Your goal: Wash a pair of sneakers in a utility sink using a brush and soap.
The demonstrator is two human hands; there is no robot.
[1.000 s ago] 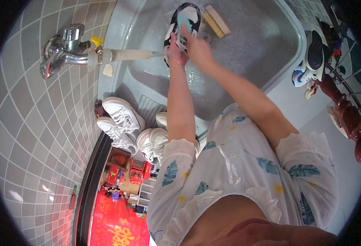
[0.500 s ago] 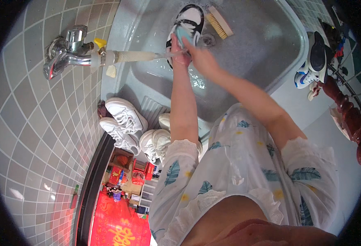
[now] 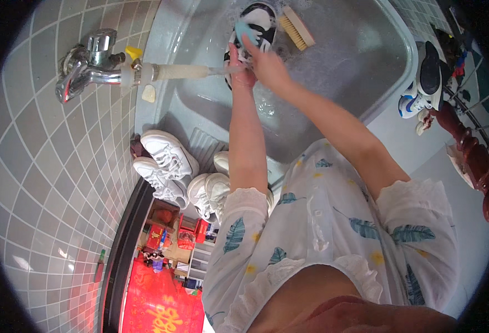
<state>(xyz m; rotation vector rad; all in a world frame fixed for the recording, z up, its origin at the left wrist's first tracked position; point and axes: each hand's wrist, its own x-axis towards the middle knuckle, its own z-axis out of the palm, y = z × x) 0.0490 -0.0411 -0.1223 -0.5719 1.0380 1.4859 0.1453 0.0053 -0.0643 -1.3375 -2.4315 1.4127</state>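
Observation:
A black-and-white sneaker (image 3: 260, 18) lies wet in the grey sink, its toe toward the far side. My left hand (image 3: 242, 73) grips the sneaker near its heel end, fingers partly hidden. My right hand (image 3: 270, 71) is closed on a small light blue scrubber (image 3: 244, 31), pressed on the sneaker's upper; whether it is a brush or a sponge I cannot make out. Water from the hose on the tap (image 3: 182, 72) runs onto my left hand and wrist. Just right of the sneaker, a wooden scrubbing brush (image 3: 297, 29) with pale bristles lies in the sink.
The sink (image 3: 386, 83) holds cloudy, sudsy water. White sneakers (image 3: 169, 157) stand on its near-left ledge beside more off-white shoes (image 3: 208, 191). A metal tap (image 3: 92, 72) juts from the tiled left wall. Blue-and-white shoes (image 3: 416, 102) and a rack are at the right.
My right hand has pushed the light blue scrubber farther up the sneaker, toward the toe. My left hand keeps its hold. The view has shifted slightly.

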